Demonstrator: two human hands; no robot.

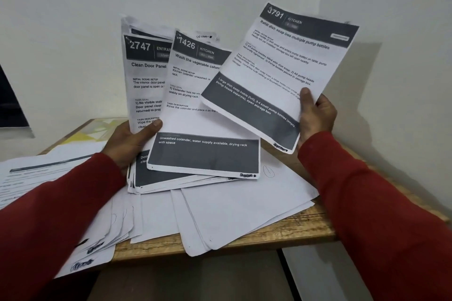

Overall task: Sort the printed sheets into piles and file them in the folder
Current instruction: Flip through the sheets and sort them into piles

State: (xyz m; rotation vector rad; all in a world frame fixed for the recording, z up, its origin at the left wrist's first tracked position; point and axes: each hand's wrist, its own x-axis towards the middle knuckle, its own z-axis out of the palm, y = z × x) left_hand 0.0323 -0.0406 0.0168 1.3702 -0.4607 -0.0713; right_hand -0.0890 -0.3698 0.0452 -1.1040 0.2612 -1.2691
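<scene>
My left hand point(133, 140) grips a fanned stack of printed sheets point(156, 95) above the table, thumb on top. Its front sheet point(195, 117) is headed "1426 KITCHEN"; behind it shows one headed "2747". My right hand point(315, 115) pinches a single sheet headed "3791 KITCHEN" point(281, 63) by its lower right edge, held up and tilted to the right of the stack. Blank-side-up sheets point(239, 215) lie in loose piles on the wooden table point(305, 230). No folder is recognisable in view.
More printed sheets point(36, 178) lie at the table's left. Some sheets point(93, 256) overhang the front edge. A white wall stands close behind and to the right. A yellow patterned patch point(97, 129) shows on the tabletop at the back left.
</scene>
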